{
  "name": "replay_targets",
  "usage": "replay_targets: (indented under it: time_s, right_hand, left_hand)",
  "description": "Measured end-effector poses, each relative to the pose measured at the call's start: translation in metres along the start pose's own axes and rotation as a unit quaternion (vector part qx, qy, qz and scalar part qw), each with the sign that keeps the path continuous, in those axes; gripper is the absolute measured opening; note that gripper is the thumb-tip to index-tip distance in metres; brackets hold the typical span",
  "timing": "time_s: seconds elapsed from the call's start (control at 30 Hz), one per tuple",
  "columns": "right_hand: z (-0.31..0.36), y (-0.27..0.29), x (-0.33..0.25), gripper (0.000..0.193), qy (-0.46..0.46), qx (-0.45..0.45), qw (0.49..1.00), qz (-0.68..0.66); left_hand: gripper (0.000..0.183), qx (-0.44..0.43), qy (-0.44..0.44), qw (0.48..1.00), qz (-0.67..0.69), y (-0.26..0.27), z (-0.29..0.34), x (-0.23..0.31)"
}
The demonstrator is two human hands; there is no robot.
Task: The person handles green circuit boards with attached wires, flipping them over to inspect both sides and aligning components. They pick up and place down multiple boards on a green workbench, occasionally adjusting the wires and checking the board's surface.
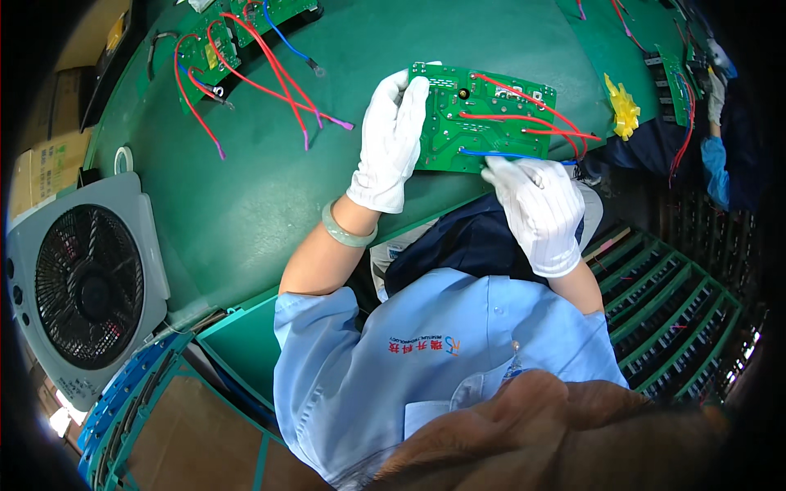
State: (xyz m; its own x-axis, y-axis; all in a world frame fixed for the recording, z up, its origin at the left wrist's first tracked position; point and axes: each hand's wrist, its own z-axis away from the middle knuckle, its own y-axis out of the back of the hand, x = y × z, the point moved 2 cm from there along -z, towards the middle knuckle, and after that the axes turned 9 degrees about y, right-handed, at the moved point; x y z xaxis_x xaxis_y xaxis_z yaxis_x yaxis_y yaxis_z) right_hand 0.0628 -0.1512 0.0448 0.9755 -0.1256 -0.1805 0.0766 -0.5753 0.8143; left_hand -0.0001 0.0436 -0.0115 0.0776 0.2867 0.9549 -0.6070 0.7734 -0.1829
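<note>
A green circuit board (442,135) with red wires (499,117) and a blue wire (512,154) is held above the green table in front of me. My left hand (389,143), in a white glove, grips the board's left edge, thumb on its face. At the lower right edge is my right hand (536,209), also gloved, with its fingers curled and pressed together near the blue wire. Whether those fingers pinch the wire cannot be made out. The wires' far ends hang past the board's right side.
More boards (209,53) with red and blue wires lie at the far left of the green table (246,204). A grey box fan (90,286) stands at the left. Yellow tape strips (622,106) sit right of the board. Beyond, a co-worker's gloved hand (716,98) is near another board (673,82).
</note>
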Motion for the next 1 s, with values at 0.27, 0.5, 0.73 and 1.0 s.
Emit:
replay_targets:
  time_s: [0.27, 0.5, 0.73, 1.0]
  right_hand:
    - [-0.023, 0.01, 0.009, 0.039, 0.035, 0.014, 0.999, 0.035]
    - [-0.026, 0.007, 0.012, 0.038, 0.057, -0.036, 0.997, 0.043]
    - [-0.024, 0.004, 0.015, 0.038, 0.065, -0.038, 0.997, 0.034]
    - [-0.025, 0.005, 0.015, 0.036, 0.071, -0.047, 0.996, 0.02]
  left_hand:
    - [0.041, -0.013, -0.054, 0.997, -0.055, 0.003, 0.003, 0.001]
    - [0.033, 0.003, -0.092, 0.995, -0.039, 0.0, 0.006, 0.003]
    - [0.039, -0.013, -0.081, 0.994, -0.079, 0.004, 0.004, 0.0]
    - [0.032, 0.025, -0.099, 0.995, -0.016, -0.003, 0.006, 0.003]
